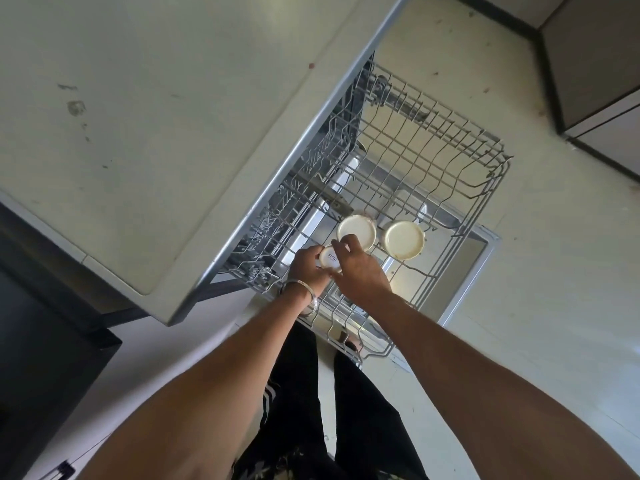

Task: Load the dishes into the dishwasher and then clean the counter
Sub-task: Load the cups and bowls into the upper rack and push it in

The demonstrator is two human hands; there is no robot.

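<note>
The dishwasher's upper wire rack [460, 188] is pulled out over the open door [474, 258]. Two cream cups stand upside down in it side by side, one [356, 232] nearer the counter and one [404, 240] to its right. A third small white cup [328, 258], bottom up with printed letters on it, is held between both hands at the rack's near left part. My left hand [306, 268], with a metal bangle on the wrist, grips it from the left. My right hand [356, 268] curls round it from the right, its fingertips touching the first cream cup.
A pale counter [156, 116] with dark smudges and a metal edge fills the upper left. A dark appliance [41, 358] stands at lower left. Cabinets [595, 64] sit at the upper right. The pale floor [554, 306] lies to the right; my black-trousered legs are below the rack.
</note>
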